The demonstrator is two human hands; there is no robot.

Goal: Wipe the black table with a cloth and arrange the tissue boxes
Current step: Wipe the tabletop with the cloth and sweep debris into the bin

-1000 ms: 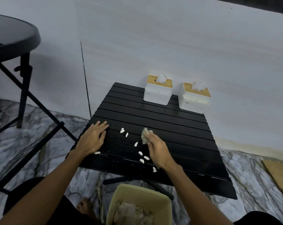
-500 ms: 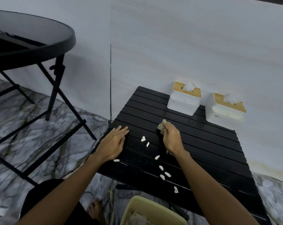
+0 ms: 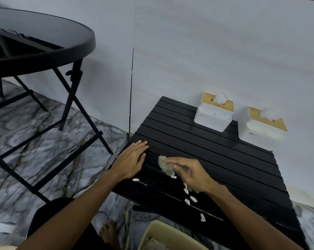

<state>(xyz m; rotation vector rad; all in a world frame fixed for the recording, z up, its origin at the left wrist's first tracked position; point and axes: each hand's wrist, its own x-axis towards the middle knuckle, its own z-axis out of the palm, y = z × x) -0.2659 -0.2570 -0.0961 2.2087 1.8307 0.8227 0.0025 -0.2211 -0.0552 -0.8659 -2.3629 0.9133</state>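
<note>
A low black slatted table point(image 3: 197, 145) stands against the wall. Two white tissue boxes with wooden lids sit at its far edge, one on the left point(image 3: 213, 113) and one on the right point(image 3: 260, 128). My right hand point(image 3: 192, 175) presses a small greyish cloth point(image 3: 164, 165) onto the slats near the front left. My left hand point(image 3: 131, 160) lies flat on the table's left edge, fingers together. Several small white scraps point(image 3: 188, 197) lie on the slats in front of my right hand.
A pale bin point(image 3: 158, 235) with crumpled material inside stands on the floor below the table's front edge. A round black folding table point(image 3: 44, 44) on crossed legs fills the upper left. The floor is grey marble. My bare foot point(image 3: 109, 231) shows by the bin.
My right hand has pulled the cloth from the table's middle back toward the front left, close to my left hand. The two upper scraps are gone from view. The camera swung left.
</note>
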